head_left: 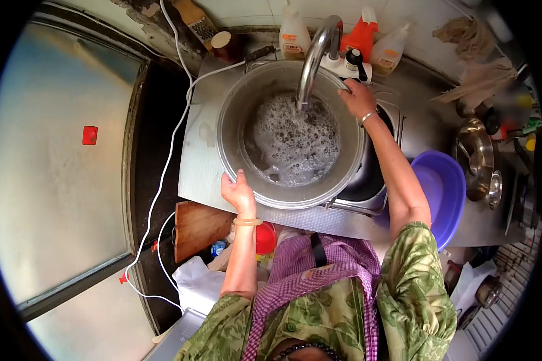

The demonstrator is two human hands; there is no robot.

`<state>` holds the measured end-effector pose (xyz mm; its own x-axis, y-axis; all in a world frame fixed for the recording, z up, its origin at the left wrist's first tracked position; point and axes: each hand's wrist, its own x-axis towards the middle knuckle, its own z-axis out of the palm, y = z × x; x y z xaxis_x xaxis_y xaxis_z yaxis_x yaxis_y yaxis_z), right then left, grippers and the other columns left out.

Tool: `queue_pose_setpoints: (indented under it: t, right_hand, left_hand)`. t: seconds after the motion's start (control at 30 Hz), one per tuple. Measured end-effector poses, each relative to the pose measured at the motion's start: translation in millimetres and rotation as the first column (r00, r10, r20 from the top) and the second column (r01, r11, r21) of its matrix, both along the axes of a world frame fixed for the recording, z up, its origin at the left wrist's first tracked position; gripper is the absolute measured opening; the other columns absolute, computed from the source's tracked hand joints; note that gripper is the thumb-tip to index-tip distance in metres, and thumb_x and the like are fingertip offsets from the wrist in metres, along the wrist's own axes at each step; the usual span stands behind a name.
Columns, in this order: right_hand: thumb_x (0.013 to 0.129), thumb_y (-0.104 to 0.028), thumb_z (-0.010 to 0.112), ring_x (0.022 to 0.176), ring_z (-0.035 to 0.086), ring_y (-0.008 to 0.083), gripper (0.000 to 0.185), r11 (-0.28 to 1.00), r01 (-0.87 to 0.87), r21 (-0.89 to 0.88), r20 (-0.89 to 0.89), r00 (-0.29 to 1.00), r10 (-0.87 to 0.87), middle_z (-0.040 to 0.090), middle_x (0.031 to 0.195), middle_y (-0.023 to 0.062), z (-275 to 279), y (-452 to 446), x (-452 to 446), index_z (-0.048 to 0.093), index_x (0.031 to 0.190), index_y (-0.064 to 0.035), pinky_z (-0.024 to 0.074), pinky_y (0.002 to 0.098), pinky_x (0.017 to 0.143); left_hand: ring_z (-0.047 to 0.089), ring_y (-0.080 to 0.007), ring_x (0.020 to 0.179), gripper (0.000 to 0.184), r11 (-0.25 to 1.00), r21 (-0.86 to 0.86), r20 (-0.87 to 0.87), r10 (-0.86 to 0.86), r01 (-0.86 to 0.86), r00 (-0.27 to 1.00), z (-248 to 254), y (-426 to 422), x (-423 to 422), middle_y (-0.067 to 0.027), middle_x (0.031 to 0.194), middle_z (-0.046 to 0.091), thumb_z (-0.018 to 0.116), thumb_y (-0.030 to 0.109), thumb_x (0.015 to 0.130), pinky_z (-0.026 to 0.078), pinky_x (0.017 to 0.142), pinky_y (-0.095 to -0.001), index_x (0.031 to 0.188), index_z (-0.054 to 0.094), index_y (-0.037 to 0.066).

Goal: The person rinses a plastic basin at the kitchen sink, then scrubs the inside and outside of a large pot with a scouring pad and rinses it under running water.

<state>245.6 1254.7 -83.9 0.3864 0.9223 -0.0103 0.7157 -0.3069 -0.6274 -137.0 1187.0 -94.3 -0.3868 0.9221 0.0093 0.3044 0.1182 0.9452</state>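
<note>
A large grey metal pot point(232, 147) sits over the sink area under the curved chrome faucet point(312, 63). Foamy, bubbling water point(296, 138) covers its bottom, and the spout's end hangs just above that water. My left hand point(239, 194) grips the near-left rim, thumb and fingers on the edge. On the far-right rim, my right hand point(359, 99) is closed around the edge, close to the faucet base point(350, 65). The undersides of both grips are hidden by the pot wall.
A purple basin point(454, 186) stands right of the pot. Several bottles, including an orange-red spray bottle point(361, 33), line the wall. Metal bowls point(477, 159) sit further right. A white cable point(165, 156) hangs at left, near a wooden board point(199, 231) below the counter.
</note>
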Motion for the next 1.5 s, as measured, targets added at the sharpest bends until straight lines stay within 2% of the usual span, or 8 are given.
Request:
queue_pose_setpoints:
  t: [0.23, 0.33, 0.43, 0.53, 0.77, 1.23, 1.3, 1.5]
  right_hand:
    - [0.085, -0.037, 0.061, 0.085, 0.063, 0.0355, 0.026, 0.988, 0.1, -0.117, 0.115, 0.99, -0.087, 0.068, 0.087, 0.0123, 11.8, 2.1, -11.7, 0.062, 0.095, -0.0127, 0.0483, 0.0472, 0.071]
    - [0.085, -0.038, 0.06, 0.085, 0.063, 0.036, 0.027, 0.987, 0.116, -0.109, 0.125, 0.987, -0.102, 0.067, 0.087, 0.0133, 17.3, 1.1, -16.5, 0.062, 0.097, -0.0133, 0.0484, 0.0483, 0.071]
    - [0.086, -0.037, 0.06, 0.086, 0.063, 0.0363, 0.027, 0.989, 0.114, -0.09, 0.173, 0.98, -0.097, 0.067, 0.088, 0.0144, 20.7, 2.6, -15.6, 0.062, 0.099, -0.0137, 0.049, 0.0486, 0.072]
    - [0.087, -0.036, 0.059, 0.088, 0.064, 0.0365, 0.026, 0.986, 0.124, -0.112, 0.191, 0.976, -0.101, 0.067, 0.09, 0.0151, 24.5, 0.1, -18.3, 0.062, 0.1, -0.0136, 0.0498, 0.0482, 0.073]
    - [0.088, -0.036, 0.058, 0.09, 0.064, 0.0366, 0.027, 0.979, 0.15, -0.14, 0.219, 0.969, -0.117, 0.068, 0.094, 0.0153, 40.6, -0.2, -26.3, 0.063, 0.101, -0.0131, 0.0503, 0.0487, 0.075]
    - [0.084, -0.037, 0.064, 0.095, 0.062, 0.0364, 0.032, 0.972, 0.131, -0.197, -0.005, 0.991, -0.135, 0.067, 0.101, 0.0153, 31.4, -3.7, -8.1, 0.065, 0.106, -0.0136, 0.0483, 0.0453, 0.081]
    - [0.084, -0.036, 0.064, 0.095, 0.062, 0.0369, 0.031, 0.965, 0.143, -0.219, 0.001, 0.989, -0.146, 0.067, 0.102, 0.0162, 47.6, -7.9, -13.6, 0.066, 0.105, -0.0123, 0.0484, 0.0446, 0.081]
    - [0.084, -0.033, 0.064, 0.093, 0.062, 0.0381, 0.029, 0.99, 0.112, -0.086, -0.225, 0.966, -0.128, 0.066, 0.095, 0.0181, 29.4, -29.7, -30.5, 0.065, 0.101, -0.0096, 0.0481, 0.0436, 0.079]
  left_hand:
    - [0.055, -0.0175, 0.069, 0.011, 0.999, -0.046, -0.097, 0.02, -0.025, 0.995, -9.6, -8.2, 7.1, -0.0096, 0.078, 0.066, 0.066, 0.006, 0.083, 0.046, 0.069, -0.0335, 0.089, 0.061, -0.003]
    - [0.049, -0.0123, 0.066, 0.013, 0.997, -0.082, -0.083, -0.006, -0.001, 0.997, -16.5, -1.8, 4.0, -0.0042, 0.074, 0.061, 0.068, 0.006, 0.082, 0.044, 0.063, -0.0301, 0.082, 0.058, -0.001]
    - [0.049, -0.0137, 0.065, 0.017, 0.971, -0.237, -0.225, -0.049, -0.006, 0.973, -21.3, 7.7, -2.7, -0.0048, 0.073, 0.061, 0.07, 0.01, 0.079, 0.044, 0.062, -0.0313, 0.08, 0.058, -0.002]
    - [0.057, -0.0197, 0.067, 0.02, 0.987, -0.163, -0.171, -0.031, 0.003, 0.985, -28.8, 10.3, -2.1, -0.0122, 0.076, 0.067, 0.071, 0.012, 0.078, 0.047, 0.068, -0.0358, 0.087, 0.062, -0.004]
    - [0.056, -0.019, 0.064, 0.019, 0.987, -0.161, -0.139, -0.043, 0.02, 0.989, -52.7, 16.7, -11.9, -0.0115, 0.071, 0.066, 0.072, 0.011, 0.076, 0.047, 0.065, -0.036, 0.084, 0.062, -0.003]
    - [0.055, -0.0101, 0.068, 0.007, 0.984, -0.121, 0.127, -0.119, 0.134, 0.985, 42.4, 22.5, -26.7, -0.0039, 0.077, 0.066, 0.066, -0.002, 0.078, 0.046, 0.065, -0.026, 0.084, 0.062, -0.002]
    - [0.056, -0.0098, 0.068, 0.008, 0.977, -0.147, 0.077, -0.142, 0.152, 0.987, 55.2, 24.9, -32.7, -0.0038, 0.078, 0.066, 0.066, -0.003, 0.078, 0.046, 0.065, -0.0255, 0.086, 0.063, -0.002]
    - [0.061, -0.0121, 0.069, 0.017, 0.957, -0.182, 0.123, -0.206, 0.227, 0.971, 97.9, 50.5, -68.2, -0.0063, 0.083, 0.068, 0.062, -0.006, 0.079, 0.048, 0.067, -0.0246, 0.096, 0.064, -0.003]
